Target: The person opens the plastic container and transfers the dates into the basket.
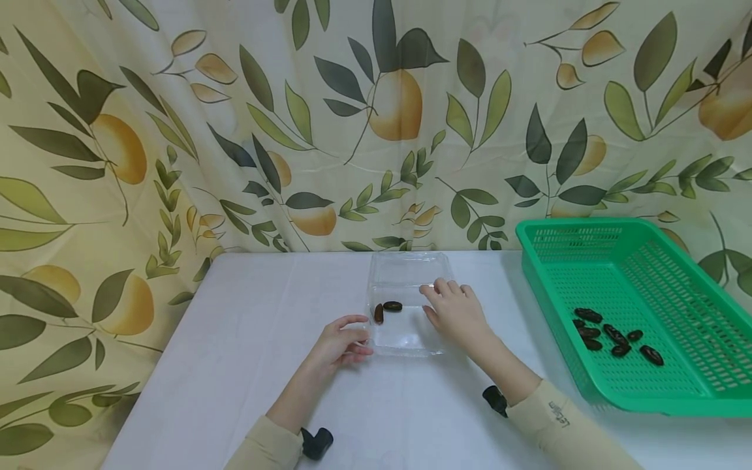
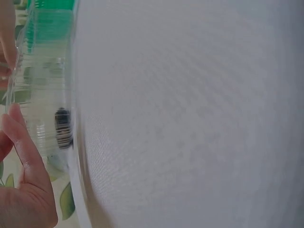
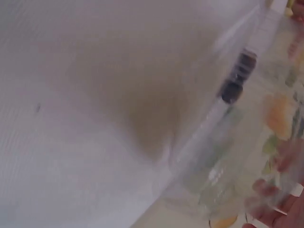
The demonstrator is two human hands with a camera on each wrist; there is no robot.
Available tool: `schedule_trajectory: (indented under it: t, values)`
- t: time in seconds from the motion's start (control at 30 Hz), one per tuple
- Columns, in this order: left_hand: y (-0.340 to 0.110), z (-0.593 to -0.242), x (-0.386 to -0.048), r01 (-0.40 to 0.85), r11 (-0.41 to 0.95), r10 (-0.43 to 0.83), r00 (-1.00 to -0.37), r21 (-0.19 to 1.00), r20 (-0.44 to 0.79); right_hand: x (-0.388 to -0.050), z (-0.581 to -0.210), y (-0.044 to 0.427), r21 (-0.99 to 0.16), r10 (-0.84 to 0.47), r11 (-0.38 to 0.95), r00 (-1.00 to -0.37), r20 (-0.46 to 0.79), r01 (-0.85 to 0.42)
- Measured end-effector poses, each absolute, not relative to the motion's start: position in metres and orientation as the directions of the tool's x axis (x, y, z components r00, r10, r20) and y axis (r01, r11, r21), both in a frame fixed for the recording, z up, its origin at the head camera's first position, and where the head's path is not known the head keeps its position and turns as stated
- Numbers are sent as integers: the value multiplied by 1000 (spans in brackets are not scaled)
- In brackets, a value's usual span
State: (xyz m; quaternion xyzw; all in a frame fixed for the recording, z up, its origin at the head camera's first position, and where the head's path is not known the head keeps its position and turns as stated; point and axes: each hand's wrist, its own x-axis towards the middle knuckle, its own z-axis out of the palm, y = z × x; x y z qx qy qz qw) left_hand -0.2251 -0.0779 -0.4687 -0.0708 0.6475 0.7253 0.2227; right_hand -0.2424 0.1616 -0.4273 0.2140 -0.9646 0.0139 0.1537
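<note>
A clear plastic container (image 1: pixel 405 339) with its lid (image 1: pixel 410 267) folded back lies on the white table. Two dark brown dates, one upright date (image 1: pixel 378 313) and one sideways date (image 1: pixel 392 306), lie in its far left part. At the container's left wall is my left hand (image 1: pixel 336 343), fingers pointing toward it and lightly bent; in the left wrist view the fingertips (image 2: pixel 16 116) meet the clear rim. My right hand (image 1: pixel 455 310) is over the right side near the fold, its fingers loosely bent with nothing seen between them. Contact there is unclear; the right wrist view is blurred.
A green plastic basket (image 1: pixel 675 406) stands on the right of the table, with several dates (image 1: pixel 615 335) in its near left part. Behind the table hangs a curtain (image 1: pixel 364 176) with printed fruit and leaves. Black devices (image 1: pixel 318 444) are worn at both wrists.
</note>
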Motion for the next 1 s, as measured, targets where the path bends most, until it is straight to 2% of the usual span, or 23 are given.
schedule_trajectory:
  t: [0.2, 0.47, 0.73, 1.0]
  values:
    - [-78, -468, -224, -423, -63, 233, -887, 904, -399, -249, -443, 144, 46, -457, 882, -827, 327, -469]
    - [-79, -455, -219, -425, -61, 261, -880, 903, -397, -256, -458, 125, 35, -475, 876, -851, 223, -480]
    - [-79, -442, -213, -414, -63, 267, -884, 908, -384, -259, -463, 115, 71, -477, 878, -858, 192, -473]
    - [-78, -469, -225, -422, -58, 228, -888, 905, -400, -261, -466, 112, 81, -467, 884, -868, 165, -460]
